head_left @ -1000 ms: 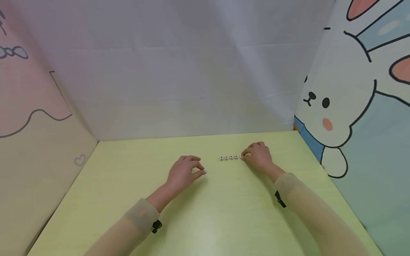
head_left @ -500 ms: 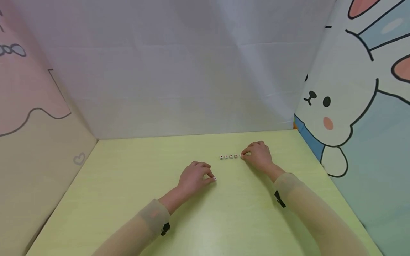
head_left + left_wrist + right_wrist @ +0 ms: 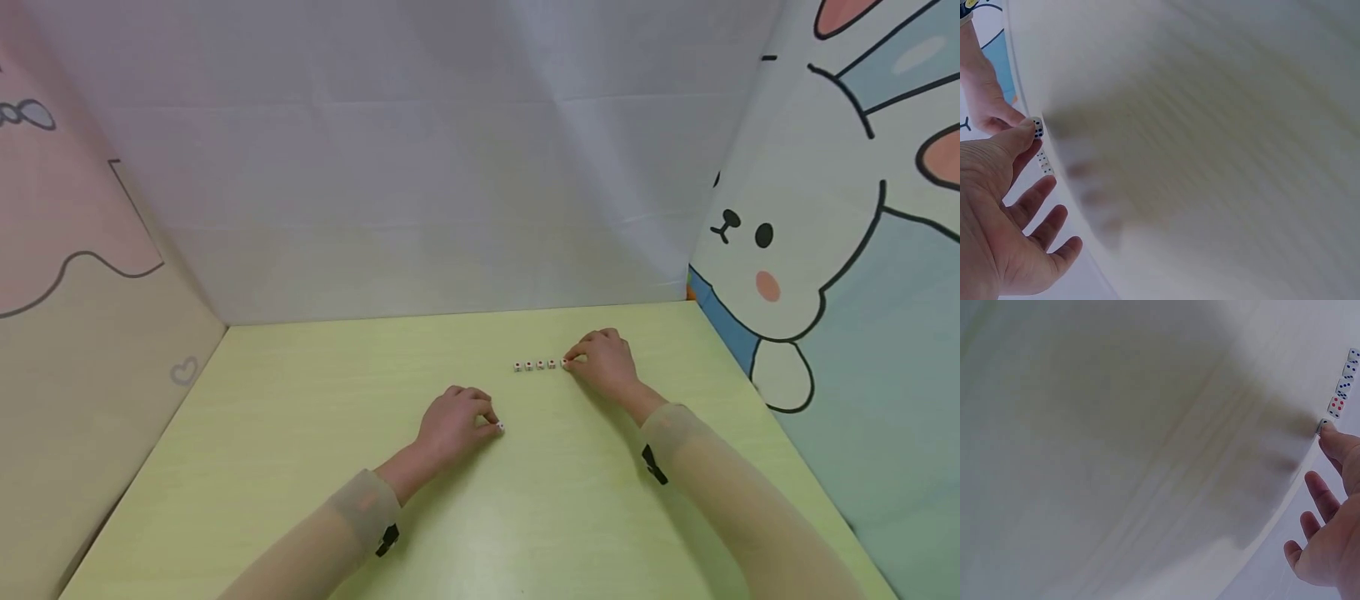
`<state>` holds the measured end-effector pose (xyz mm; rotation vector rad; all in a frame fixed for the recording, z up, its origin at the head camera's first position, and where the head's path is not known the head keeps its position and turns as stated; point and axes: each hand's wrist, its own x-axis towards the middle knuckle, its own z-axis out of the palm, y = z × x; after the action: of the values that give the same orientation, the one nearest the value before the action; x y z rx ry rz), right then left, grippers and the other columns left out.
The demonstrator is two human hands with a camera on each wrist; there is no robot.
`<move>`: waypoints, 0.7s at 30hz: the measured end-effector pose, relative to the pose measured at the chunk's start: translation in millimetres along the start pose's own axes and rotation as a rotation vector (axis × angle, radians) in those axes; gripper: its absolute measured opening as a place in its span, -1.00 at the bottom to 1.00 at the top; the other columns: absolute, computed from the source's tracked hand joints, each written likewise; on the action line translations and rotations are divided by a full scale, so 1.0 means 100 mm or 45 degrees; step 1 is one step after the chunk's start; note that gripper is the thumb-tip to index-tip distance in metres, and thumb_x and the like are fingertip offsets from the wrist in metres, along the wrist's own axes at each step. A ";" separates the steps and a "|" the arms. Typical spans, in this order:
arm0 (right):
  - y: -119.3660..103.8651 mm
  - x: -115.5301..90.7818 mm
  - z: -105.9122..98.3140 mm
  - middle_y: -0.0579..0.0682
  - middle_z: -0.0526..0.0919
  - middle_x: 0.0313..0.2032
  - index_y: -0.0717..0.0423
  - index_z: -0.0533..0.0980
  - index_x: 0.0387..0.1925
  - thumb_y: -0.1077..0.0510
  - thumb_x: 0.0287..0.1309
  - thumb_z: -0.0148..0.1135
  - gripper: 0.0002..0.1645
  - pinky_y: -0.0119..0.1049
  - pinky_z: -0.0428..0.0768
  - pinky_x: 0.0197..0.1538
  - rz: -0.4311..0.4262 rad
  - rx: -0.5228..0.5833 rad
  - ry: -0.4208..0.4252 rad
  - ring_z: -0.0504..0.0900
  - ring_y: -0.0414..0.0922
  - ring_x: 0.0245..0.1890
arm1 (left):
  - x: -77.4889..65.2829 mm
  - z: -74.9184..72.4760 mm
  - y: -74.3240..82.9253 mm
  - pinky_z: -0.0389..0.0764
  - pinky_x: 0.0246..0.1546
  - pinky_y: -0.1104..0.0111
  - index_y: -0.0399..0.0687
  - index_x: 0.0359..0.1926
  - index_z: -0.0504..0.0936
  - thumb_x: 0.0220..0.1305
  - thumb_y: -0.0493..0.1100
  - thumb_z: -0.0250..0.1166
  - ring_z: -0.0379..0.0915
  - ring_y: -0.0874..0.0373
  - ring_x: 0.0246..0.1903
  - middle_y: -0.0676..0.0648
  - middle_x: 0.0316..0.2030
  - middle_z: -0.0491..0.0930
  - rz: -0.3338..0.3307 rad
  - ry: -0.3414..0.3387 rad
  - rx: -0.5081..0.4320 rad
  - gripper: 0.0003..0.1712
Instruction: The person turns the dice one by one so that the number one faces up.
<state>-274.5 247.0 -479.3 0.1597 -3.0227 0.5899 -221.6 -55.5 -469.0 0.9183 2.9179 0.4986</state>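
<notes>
Between thumb and index finger, my left hand (image 3: pixel 453 423) pinches a small white die (image 3: pixel 501 427) in front of a row of dice. Black pips show on that die (image 3: pixel 1038 127) in the left wrist view. Farther back and to the right, my right hand (image 3: pixel 603 361) pinches another die (image 3: pixel 565 363) at the right end of the row. Several white dice (image 3: pixel 540 365) stand in a straight line to its left, red pips facing me. From the right wrist view, the nearest die in the row (image 3: pixel 1336 406) shows red pips on one face, and my fingers partly cover the held die (image 3: pixel 1322 427).
The pale yellow tabletop (image 3: pixel 300 417) runs back to a white cloth wall (image 3: pixel 420 208). A pink and cream panel (image 3: pixel 97 350) borders the left side. On the right stands a panel with a cartoon rabbit (image 3: pixel 817 250).
My left hand has moved right and closer to me with its die, slowing in the last half second. The right hand stays at the row's end.
</notes>
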 end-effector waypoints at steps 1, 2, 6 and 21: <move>0.00 0.00 0.00 0.15 0.64 0.07 -0.03 0.79 -0.12 -0.01 0.31 0.39 -0.79 0.31 0.28 0.27 -0.002 0.001 0.000 0.32 0.28 0.29 | -0.01 0.00 0.00 0.56 0.11 0.13 0.22 -0.26 0.81 0.29 0.12 0.45 0.48 -0.05 0.14 0.04 0.11 0.64 -0.004 -0.003 -0.001 -0.84; 0.00 -0.01 -0.01 0.15 0.64 0.07 -0.03 0.79 -0.12 0.00 0.31 0.39 -0.79 0.31 0.28 0.27 -0.005 0.002 -0.001 0.32 0.28 0.29 | -0.01 0.00 0.00 0.56 0.11 0.13 0.22 -0.26 0.81 0.30 0.12 0.45 0.48 -0.05 0.14 0.04 0.10 0.64 -0.009 -0.007 -0.002 -0.84; 0.00 -0.02 -0.02 0.15 0.64 0.07 -0.03 0.79 -0.12 0.00 0.31 0.39 -0.79 0.31 0.29 0.26 -0.016 0.007 -0.002 0.32 0.29 0.28 | -0.03 0.02 0.01 0.55 0.11 0.13 0.22 -0.25 0.81 0.30 0.13 0.44 0.47 -0.05 0.15 0.05 0.10 0.64 -0.026 -0.018 0.012 -0.84; 0.00 0.05 0.04 0.15 0.64 0.07 -0.03 0.78 -0.12 -0.02 0.32 0.38 -0.77 0.30 0.28 0.28 0.014 -0.004 0.000 0.32 0.28 0.29 | 0.00 0.04 -0.11 0.55 0.12 0.12 0.24 -0.20 0.83 0.31 0.13 0.43 0.46 -0.05 0.16 0.05 0.10 0.64 -0.017 -0.027 -0.007 -0.83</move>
<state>-279.5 245.2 -483.1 0.1436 -3.0260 0.5866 -226.9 -62.8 -476.4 0.8967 2.9004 0.4921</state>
